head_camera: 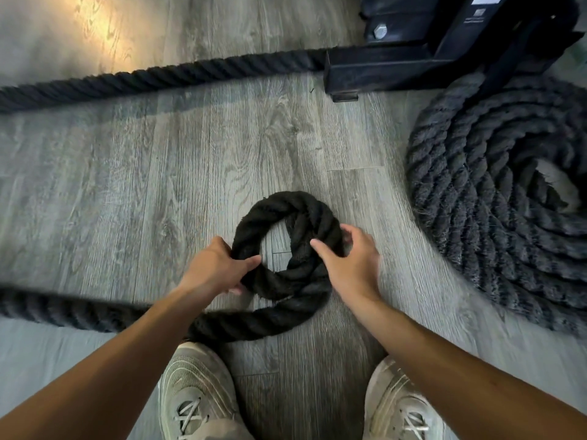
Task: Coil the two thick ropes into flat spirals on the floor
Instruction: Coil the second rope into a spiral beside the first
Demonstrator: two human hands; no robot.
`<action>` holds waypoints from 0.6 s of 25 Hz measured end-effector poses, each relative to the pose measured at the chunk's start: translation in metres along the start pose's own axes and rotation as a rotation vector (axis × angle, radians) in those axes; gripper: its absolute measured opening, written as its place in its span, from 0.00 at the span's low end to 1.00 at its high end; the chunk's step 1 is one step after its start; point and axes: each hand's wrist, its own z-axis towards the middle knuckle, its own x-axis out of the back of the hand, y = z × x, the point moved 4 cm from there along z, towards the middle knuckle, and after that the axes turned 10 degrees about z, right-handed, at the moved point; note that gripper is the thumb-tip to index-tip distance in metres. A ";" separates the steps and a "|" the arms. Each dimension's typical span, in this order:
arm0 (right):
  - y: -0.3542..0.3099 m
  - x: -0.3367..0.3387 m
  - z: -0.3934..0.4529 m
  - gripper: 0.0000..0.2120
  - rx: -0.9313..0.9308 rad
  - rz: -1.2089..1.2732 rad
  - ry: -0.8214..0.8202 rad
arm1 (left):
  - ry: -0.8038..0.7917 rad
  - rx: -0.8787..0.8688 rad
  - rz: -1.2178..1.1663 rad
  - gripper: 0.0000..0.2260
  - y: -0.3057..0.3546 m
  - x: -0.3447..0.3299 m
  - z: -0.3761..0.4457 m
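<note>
At the bottom of the frame I am seeing two pale shoes (197, 392) standing on the grey wood floor (127, 185). Just above them, the loose rope (79, 312) is running in from the lower left edge and curling into a small ring (286, 242) in the middle of the frame. My left hand (219, 268) is gripping the ring's left side, thumb over the top and fingers tucked under it. My right hand (349, 262) is resting on the ring's right side with its fingers bent and a little apart, pressing the rope. Farther up on the right, the big finished coil (495, 198) is lying flat on the floor. Behind it, a black metal frame (413, 58) is sitting in the upper right, and another stretch of rope (158, 77) is running from it to the left edge.
</note>
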 end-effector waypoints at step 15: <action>0.002 -0.029 -0.020 0.58 -0.148 -0.100 -0.157 | 0.074 -0.899 1.150 0.44 0.118 -0.004 0.022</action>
